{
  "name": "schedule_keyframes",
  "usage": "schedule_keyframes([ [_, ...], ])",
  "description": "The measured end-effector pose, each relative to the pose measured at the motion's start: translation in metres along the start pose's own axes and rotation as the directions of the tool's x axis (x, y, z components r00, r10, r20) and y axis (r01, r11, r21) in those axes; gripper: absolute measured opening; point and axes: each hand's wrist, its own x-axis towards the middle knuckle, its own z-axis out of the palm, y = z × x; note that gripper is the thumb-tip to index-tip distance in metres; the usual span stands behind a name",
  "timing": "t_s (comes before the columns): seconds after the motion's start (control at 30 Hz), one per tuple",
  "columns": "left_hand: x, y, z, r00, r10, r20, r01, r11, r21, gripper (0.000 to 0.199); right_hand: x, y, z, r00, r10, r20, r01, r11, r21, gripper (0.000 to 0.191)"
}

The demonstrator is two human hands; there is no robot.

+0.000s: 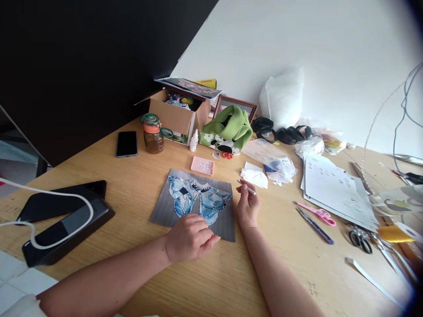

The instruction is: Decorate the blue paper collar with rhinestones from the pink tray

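Pale wood grain is covering the surface (280, 220) before a white wall (238, 39). Near the middle, a grey sheet (198, 199) with a blue, bead-dotted design is lying flat. Over its near edge the left hand (191, 237) is resting loosely curled, its grip hidden. Just right of the sheet, the right hand (248, 207) is pinching a slim white pen (251, 191). A pink tray (198, 159) is sitting just beyond the far edge.
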Motion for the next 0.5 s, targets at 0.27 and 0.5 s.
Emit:
schedule_keyframes([
  [0.27, 0.0022, 0.0029, 0.0038, 0.999, 0.049, 0.002, -0.049, 0.998, 0.045, 0.043, -0.0057, 0.0007, -0.0096, 0.999, 0.016, 0.034, -0.017, 1.000, 0.027, 0.052],
  [0.5, 0.0023, 0.0018, 0.0039, 1.000, 0.014, 0.004, -0.014, 0.997, 0.081, 0.042, -0.0069, 0.0011, -0.0089, 0.998, -0.023, 0.057, 0.022, 1.000, 0.009, 0.050],
])
